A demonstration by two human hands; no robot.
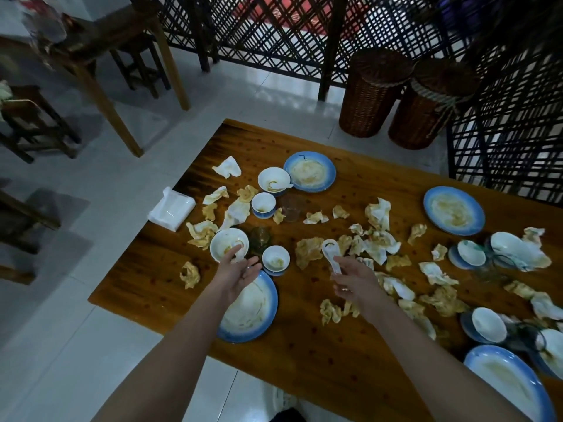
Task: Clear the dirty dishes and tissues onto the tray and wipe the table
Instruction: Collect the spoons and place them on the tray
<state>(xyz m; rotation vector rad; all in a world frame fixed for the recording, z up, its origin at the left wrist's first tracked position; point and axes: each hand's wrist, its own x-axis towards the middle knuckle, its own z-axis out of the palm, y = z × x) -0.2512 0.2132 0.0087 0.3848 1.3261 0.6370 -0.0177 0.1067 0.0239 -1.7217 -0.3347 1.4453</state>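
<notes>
The right hand (353, 280) is closed round the handle of a white spoon (330, 254), just right of the frame's middle. The spoon's scoop points up the frame and its handle runs down into the fingers, so its long axis is close to vertical in the picture.

The left hand (239, 274) hovers over the upper rim of a blue-edged plate (256, 312), fingers stretched up and to the left toward a dirty bowl (221, 242). A second spoon (238, 249) lies in that bowl with its handle slanting down and to the right over the rim, straight at the left fingertips. They reach it, but I cannot tell whether they already pinch it.

The left hand is clearly the nearer one. The right hand sits well apart to the right, beyond a small cup (275, 258).

Judging by this, the step in hand is gathering spoons. Crumpled, stained tissues (309, 251) and more dishes are strewn over the wooden bench (304, 345), and no tray is in view, so most of the clearing seems undone.
</notes>
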